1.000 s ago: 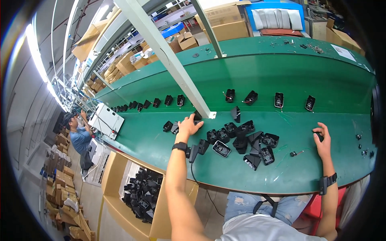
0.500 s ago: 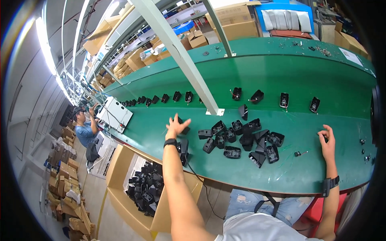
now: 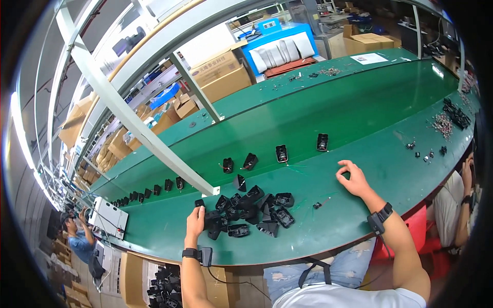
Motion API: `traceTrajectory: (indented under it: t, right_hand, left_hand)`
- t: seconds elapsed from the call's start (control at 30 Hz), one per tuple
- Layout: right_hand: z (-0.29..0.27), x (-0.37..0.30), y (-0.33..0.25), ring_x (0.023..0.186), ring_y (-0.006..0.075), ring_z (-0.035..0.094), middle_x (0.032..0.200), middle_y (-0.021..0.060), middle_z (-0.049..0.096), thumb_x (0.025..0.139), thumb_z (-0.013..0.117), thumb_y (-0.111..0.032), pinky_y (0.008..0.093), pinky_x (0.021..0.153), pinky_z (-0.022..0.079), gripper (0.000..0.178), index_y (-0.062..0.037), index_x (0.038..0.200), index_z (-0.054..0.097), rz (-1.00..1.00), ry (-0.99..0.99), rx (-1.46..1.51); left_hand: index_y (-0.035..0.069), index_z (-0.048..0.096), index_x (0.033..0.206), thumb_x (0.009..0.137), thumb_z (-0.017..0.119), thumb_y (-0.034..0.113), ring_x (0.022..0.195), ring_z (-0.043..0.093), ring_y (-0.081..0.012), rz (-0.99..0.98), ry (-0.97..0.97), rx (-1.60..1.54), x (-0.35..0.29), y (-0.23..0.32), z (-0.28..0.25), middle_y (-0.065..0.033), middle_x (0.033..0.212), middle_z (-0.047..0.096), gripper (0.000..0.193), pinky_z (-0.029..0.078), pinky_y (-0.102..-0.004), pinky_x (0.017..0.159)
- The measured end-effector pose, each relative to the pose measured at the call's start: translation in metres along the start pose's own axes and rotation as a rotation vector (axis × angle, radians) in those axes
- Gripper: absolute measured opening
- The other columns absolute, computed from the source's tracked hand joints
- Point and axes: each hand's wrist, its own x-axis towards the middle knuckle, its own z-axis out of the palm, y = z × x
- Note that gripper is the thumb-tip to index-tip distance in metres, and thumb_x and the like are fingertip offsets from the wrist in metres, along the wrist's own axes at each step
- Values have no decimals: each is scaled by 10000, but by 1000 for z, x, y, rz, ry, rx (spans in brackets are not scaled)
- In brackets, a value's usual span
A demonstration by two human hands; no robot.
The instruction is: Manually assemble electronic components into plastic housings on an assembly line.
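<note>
My left hand (image 3: 195, 220) is closed on a black plastic housing (image 3: 200, 203) at the left edge of a pile of similar black housings (image 3: 249, 211). Some in the pile lie with their hollow side up, others on their sides. My right hand (image 3: 354, 179) is over the green bench, right of the pile, its index finger and thumb curled together. Whatever is between those fingertips, if anything, I cannot make out. Between the right hand and the pile lies a small black part (image 3: 317, 205) with a thin wire.
Housings with wires (image 3: 281, 153) stand in a row along the belt (image 3: 303, 118). A metal post (image 3: 138, 128) rises behind the pile. An open carton (image 3: 134, 280) of black parts sits below the bench at left. Small metal parts (image 3: 442, 126) lie far right, near another person's arm (image 3: 466, 187).
The view has swung to the right. My left hand, spread open before, has closed on a black housing beside the pile. My right hand stays curled and is now nearer the belt.
</note>
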Motion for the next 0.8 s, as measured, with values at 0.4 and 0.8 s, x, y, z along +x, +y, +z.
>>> traceTrajectory:
  t: [0.4, 0.8]
  right_hand:
    - [8, 2, 12, 926, 271, 605, 872, 46, 688, 813, 663, -191, 412, 861, 465, 364, -55, 1137, 566, -27, 36, -12]
    - [18, 8, 15, 891, 282, 618, 840, 58, 694, 796, 633, -173, 414, 830, 485, 292, -43, 1056, 608, -96, 83, -68]
  left_hand:
    - [60, 478, 1269, 826, 695, 319, 1085, 528, -470, -193, 250, 567, -118, -71, -4, -250, 1303, 451, 558, 450, -497, 946]
    - [19, 546, 958, 780, 624, 24, 906, 583, -395, 214, 449, 192, -143, 7, -1, -182, 960, 547, 195, 481, -458, 785]
